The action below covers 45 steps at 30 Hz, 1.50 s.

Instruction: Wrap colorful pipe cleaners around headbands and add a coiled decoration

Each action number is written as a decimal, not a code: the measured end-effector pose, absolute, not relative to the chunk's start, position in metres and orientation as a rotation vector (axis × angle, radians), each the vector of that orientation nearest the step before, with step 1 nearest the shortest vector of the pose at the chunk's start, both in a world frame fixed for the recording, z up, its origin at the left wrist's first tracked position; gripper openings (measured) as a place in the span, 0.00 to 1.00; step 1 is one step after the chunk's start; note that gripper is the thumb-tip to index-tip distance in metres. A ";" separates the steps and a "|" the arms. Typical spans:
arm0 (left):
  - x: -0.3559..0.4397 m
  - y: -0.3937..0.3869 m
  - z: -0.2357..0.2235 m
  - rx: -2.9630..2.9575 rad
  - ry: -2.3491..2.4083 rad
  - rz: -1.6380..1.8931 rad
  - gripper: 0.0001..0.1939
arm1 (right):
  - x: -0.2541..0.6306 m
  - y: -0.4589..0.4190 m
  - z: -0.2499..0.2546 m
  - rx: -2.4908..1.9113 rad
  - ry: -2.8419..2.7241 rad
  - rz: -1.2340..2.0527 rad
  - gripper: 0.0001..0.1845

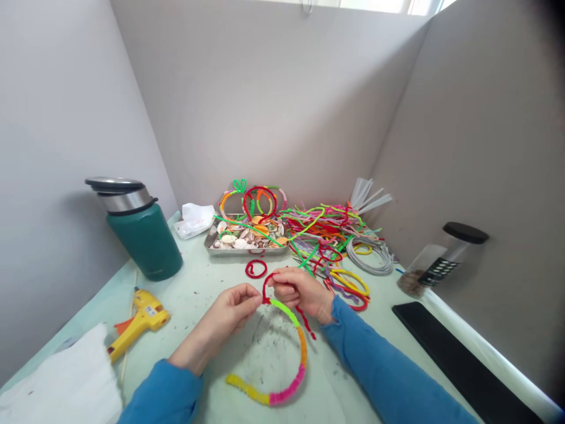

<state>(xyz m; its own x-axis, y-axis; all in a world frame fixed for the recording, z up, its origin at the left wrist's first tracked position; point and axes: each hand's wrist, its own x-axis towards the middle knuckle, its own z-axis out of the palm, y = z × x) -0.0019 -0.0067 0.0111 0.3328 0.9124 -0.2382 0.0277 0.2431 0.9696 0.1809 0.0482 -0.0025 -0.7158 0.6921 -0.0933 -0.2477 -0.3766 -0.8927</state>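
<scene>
Between my two hands is a curved ring of pipe cleaner (286,393), open at the lower left, in bands of green, orange, pink and yellow. My left hand (236,306) pinches its upper end, where a red pipe cleaner (265,288) meets the green band. With closed fingers, my right hand (304,292) grips that red strand, which arches up from the joint; its loose tail hangs below the hand. Just beyond my hands a small red pipe-cleaner ring (256,269) lies flat on the table.
A metal tray (247,251) of shells stands behind, with finished hoops beyond it. Loose pipe cleaners (318,227), a grey wire coil (371,259) and scissors (353,282) lie right of it. At left are a green bottle (143,241), yellow glue gun (143,318) and white cloth (66,383).
</scene>
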 end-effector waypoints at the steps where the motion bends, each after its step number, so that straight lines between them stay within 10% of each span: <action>1: -0.001 -0.007 0.011 1.151 1.076 0.791 0.14 | 0.180 0.046 -0.001 -0.663 -1.300 2.043 0.10; 45: -0.005 0.000 0.000 0.919 1.149 0.913 0.16 | 0.170 0.018 0.017 -0.542 -2.417 0.314 0.15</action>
<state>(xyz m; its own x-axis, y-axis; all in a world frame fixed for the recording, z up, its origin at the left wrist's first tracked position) -0.0045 0.0004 0.0000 0.1666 0.9289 -0.3308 -0.1120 0.3512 0.9296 0.1703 0.0183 0.0167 -0.7147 0.4539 0.5321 0.3027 0.8866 -0.3497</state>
